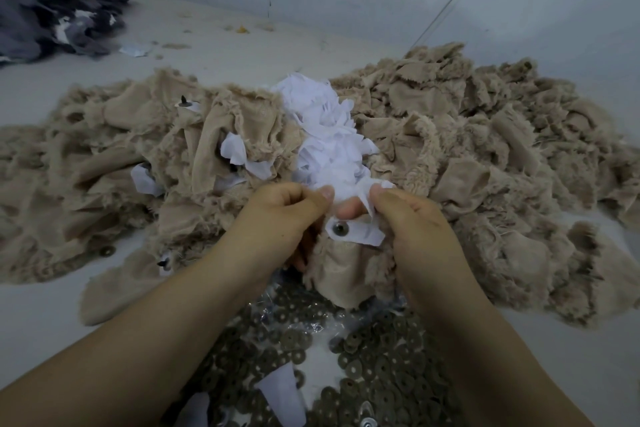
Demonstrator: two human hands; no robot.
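Note:
My left hand (277, 215) and my right hand (412, 218) meet at the centre of the view, both with curled fingers pinching a small beige fleece piece (343, 270). On that piece lies a white fabric patch (360, 234) with a dark metal snap button (340, 228) set in it. A thin strip of white fabric (363, 198) runs up between my fingertips. The fleece piece hangs down between my wrists.
Beige fleece pieces lie heaped on the left (138, 163) and on the right (502, 149), with a pile of white scraps (325, 135) between them. Several dark metal washers (363, 357) on clear plastic lie under my forearms. Dark grey cloth (48, 0) sits far left.

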